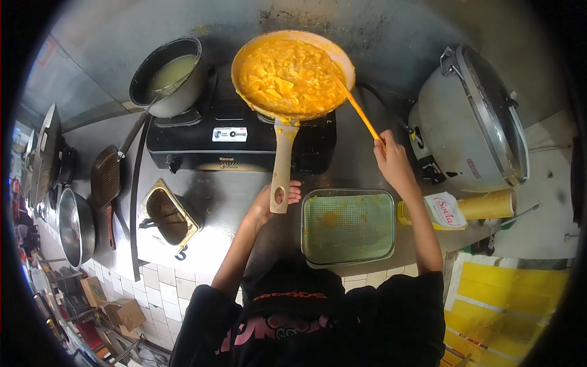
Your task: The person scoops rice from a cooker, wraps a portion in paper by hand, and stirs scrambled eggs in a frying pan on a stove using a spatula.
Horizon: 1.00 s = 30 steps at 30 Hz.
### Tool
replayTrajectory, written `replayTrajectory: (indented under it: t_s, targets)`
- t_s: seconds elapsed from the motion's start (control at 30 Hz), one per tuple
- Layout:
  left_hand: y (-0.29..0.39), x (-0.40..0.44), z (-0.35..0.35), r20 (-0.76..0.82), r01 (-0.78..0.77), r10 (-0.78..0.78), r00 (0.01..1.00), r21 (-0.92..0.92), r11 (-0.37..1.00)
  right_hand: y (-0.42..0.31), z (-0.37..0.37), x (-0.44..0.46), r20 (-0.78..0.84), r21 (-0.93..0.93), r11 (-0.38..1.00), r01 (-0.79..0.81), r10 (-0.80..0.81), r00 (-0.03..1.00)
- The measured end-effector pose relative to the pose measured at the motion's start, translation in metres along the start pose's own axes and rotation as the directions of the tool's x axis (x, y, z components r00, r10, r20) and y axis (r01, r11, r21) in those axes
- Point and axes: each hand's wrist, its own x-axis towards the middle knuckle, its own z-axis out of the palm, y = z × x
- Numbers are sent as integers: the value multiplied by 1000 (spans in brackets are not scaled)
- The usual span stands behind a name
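A frying pan (282, 160) sits on the stove's right burner, filled with soft yellow-orange scrambled egg (290, 76). Its pale handle points towards me. My left hand (269, 199) cradles the handle end from below, with fingertips showing past its right side; the thumb is hard to see. In my right hand (391, 156), the fingers are closed around a long, thin orange stirring stick (361, 113). The stick slants down to the right side of the egg, and its far tip is hidden there. Below the right forearm's left side lies a glass baking dish (348, 229) with yellowish residue.
The black gas stove (238, 147) also bears a dark pot (168, 76) of pale liquid with a utensil in it. A large rice cooker (468, 116) stands right, near a plastic-wrap roll (486, 205). Left are a metal container (170, 214), a brown grill pan (106, 175) and a steel bowl (76, 226).
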Motion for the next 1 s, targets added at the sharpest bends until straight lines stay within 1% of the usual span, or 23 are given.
replayTrajectory:
  t_s: [0.03, 0.07, 0.13, 0.17, 0.23, 0.27, 0.33, 0.37, 0.4, 0.47, 0.53, 0.57, 0.63, 0.67, 0.7, 0.73, 0.8, 0.87, 0.93, 1.0]
  targets:
    - [10, -10, 9, -73, -8, 7, 997, -9, 1000, -1, 0, 0, 4, -2, 1000, -14, 14, 1000]
    - [17, -16, 13, -73, -12, 12, 997, -9, 1000, -2, -2, 1, 3, -2, 1000, -10, 10, 1000]
    - [29, -27, 19, 48, -65, 74, 996, -171, 983, -4, -3, 0, 7, 49, 998, -32, 31, 999]
    - [36, -33, 28, 48, -69, 78, 996, -171, 983, -5, -3, 0, 6, 49, 998, -28, 28, 1000]
    - [49, -42, 47, 6, -76, 76, 997, -81, 994, -7, -3, -1, -155, 127, 992, 19, 0, 988]
    - [50, -43, 49, 7, -80, 81, 997, -80, 994, -7, -3, -1, -158, 127, 992, 24, -3, 987]
    - [51, -43, 52, -32, -66, 67, 997, 48, 997, -7, -3, -2, -150, 99, 995, 18, -3, 989]
    - [49, -42, 54, -20, -101, 101, 995, -3, 995, -8, -3, -2, -151, 97, 995, 20, -5, 989]
    - [49, -42, 55, -19, -102, 102, 995, -3, 995, -10, -2, -2, -154, 108, 994, 25, -8, 988]
    - [49, -42, 57, -39, -48, 45, 998, -60, 997, -8, 1, -3, -160, 118, 993, 30, -11, 987]
    - [48, -42, 57, -33, -56, 54, 998, -71, 996, -2, 6, -1, -140, 86, 991, 98, -85, 986]
    - [48, -42, 56, -28, -62, 59, 998, -83, 995, -1, 4, 2, -139, 87, 991, 101, -89, 986]
    - [50, -44, 59, -40, -50, 47, 998, -75, 996, -6, -11, 13, -179, 47, 981, 189, -178, 968]
    - [52, -45, 60, -51, -37, 33, 998, -65, 997, -14, -25, 21, -181, 48, 980, 193, -182, 966]
    - [53, -44, 60, -53, -43, 40, 998, -65, 997, -27, -46, 29, -28, 154, 980, 127, -125, 992]
    - [51, -43, 60, -46, -48, 45, 998, -65, 997, -39, -65, 39, 133, 247, 968, 43, -78, 988]
    - [51, -44, 59, -44, -53, 50, 998, -60, 997, -52, -96, 63, 314, 259, 964, 55, -138, 939]
    - [51, -44, 61, -63, -46, 43, 997, -51, 998, -70, -125, 91, 462, 120, 973, 196, -229, 856]
    - [52, -45, 62, -91, -41, 39, 995, -23, 999, -95, -146, 122, 681, 9, 960, 281, -211, 701]
    - [52, -45, 62, -79, -39, 36, 996, -37, 999, -121, -150, 151, 766, -77, 925, 371, -183, 617]
